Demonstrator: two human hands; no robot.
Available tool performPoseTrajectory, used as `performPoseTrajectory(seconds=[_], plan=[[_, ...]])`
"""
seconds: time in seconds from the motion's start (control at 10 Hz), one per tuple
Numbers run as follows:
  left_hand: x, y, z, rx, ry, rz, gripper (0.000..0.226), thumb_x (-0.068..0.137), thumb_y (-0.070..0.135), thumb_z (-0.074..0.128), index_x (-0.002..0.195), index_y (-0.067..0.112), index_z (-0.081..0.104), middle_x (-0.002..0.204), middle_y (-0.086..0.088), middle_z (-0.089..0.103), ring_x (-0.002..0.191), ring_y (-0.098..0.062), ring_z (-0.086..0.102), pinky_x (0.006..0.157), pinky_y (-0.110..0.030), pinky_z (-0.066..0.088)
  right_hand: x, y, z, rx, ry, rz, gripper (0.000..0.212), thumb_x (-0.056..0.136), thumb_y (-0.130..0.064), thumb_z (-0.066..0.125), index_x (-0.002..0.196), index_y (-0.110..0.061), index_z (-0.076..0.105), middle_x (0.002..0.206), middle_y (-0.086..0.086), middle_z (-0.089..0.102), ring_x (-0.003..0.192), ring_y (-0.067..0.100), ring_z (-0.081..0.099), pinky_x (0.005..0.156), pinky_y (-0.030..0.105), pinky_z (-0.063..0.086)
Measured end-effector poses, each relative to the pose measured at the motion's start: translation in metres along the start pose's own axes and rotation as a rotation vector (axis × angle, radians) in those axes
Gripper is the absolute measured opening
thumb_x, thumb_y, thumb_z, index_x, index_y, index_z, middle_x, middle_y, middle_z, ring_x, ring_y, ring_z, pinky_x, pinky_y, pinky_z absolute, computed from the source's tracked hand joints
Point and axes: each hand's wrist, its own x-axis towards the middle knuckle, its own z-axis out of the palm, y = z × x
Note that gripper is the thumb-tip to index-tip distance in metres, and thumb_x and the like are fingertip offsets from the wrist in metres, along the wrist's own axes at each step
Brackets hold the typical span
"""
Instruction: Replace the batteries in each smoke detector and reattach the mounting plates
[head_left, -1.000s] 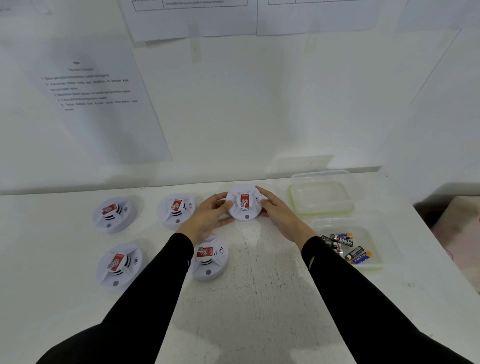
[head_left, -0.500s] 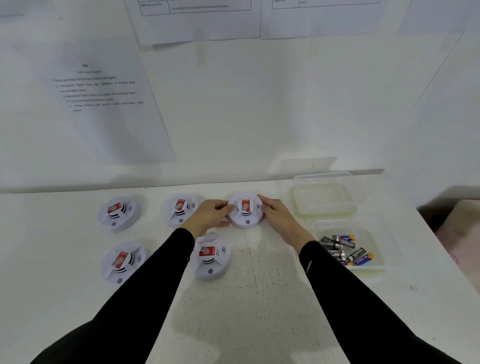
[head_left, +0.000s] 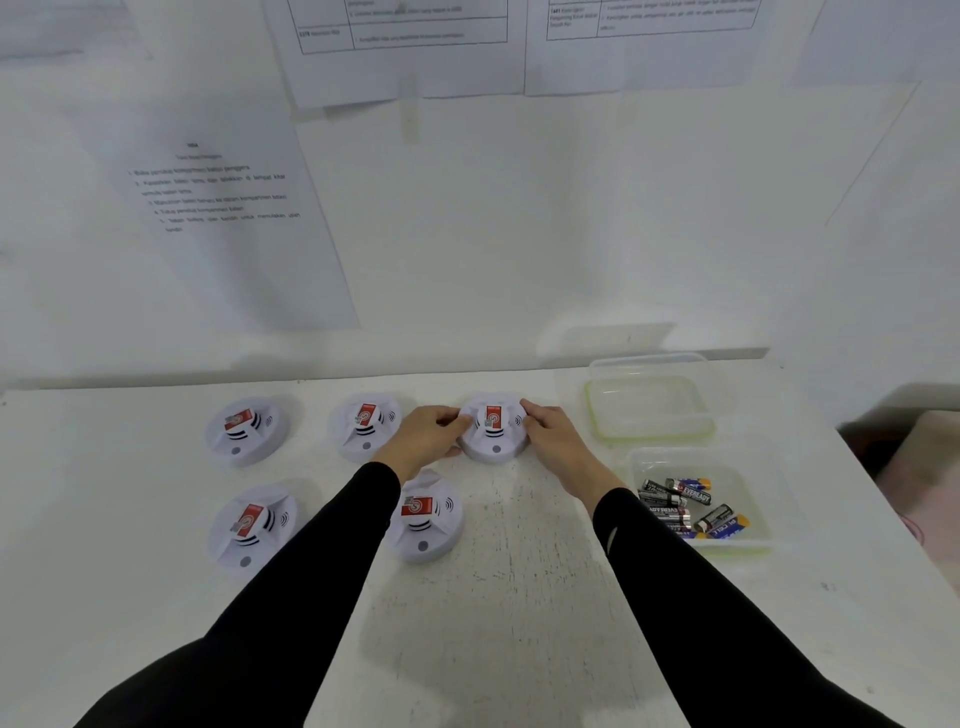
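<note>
**A:** what's in the tubs?

**B:** near clear tub (head_left: 748, 467) has a pile of batteries (head_left: 685, 506). There's a second clear tub (head_left: 649, 408) just behind it.

**A:** and around them?

**B:** four other detectors (head_left: 247, 431) sit to the left on the table (head_left: 519, 623), and the left sleeve (head_left: 311, 571) covers part of one. The left hand (head_left: 423, 436) and right hand (head_left: 553, 434) both grip the back-right smoke detector (head_left: 493, 428) by its sides.

A: What's on the white counter (head_left: 519, 597)?
B: One smoke detector (head_left: 493, 428) between the left hand (head_left: 426, 436) and right hand (head_left: 556, 441). Four other detectors (head_left: 247, 431) lie left of them.
A: Right of them?
B: An empty clear box (head_left: 649, 410) and a battery box (head_left: 640, 462).
</note>
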Motion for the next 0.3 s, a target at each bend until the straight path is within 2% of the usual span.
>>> performPoseTrajectory(seconds=[0.1, 0.2, 0.3], plan=[[-0.009, 0.002, 0.000, 0.028, 0.109, 0.039, 0.016, 0.101, 0.025, 0.054, 0.107, 0.016, 0.066, 0.104, -0.001, 0.063, 0.104, -0.024, 0.063, 0.099, -0.037, 0.053, -0.013, -0.011, -0.001, 0.002, 0.022, 0.022, 0.044, 0.100, -0.007, 0.034, 0.144, -0.002, 0.037, 0.150, 0.017, 0.036, 0.138, 0.026, 0.036, 0.112, 0.031, 0.029], [-0.026, 0.010, -0.010, 0.035, 0.323, 0.113, 0.023, 0.101, 0.023, 0.053, 0.120, 0.018, 0.064, 0.118, 0.001, 0.065, 0.109, -0.021, 0.063, 0.100, -0.042, 0.052, -0.030, -0.026, -0.009, -0.022, 0.009, 0.013, 0.051, 0.096, -0.007, 0.037, 0.146, -0.016, 0.035, 0.149, 0.009, 0.034, 0.134, 0.021, 0.037, 0.100, 0.027, 0.033], [-0.075, 0.007, -0.032, -0.089, 0.227, 0.218, 0.021, 0.102, 0.020, 0.051, 0.118, 0.022, 0.065, 0.111, 0.005, 0.068, 0.095, -0.011, 0.066, 0.079, -0.024, 0.056, -0.048, -0.051, -0.021, -0.050, 0.196, -0.146, 0.045, 0.094, -0.005, 0.041, 0.135, -0.022, 0.050, 0.141, 0.007, 0.040, 0.109, 0.016, 0.049, 0.084, 0.020, 0.038]])
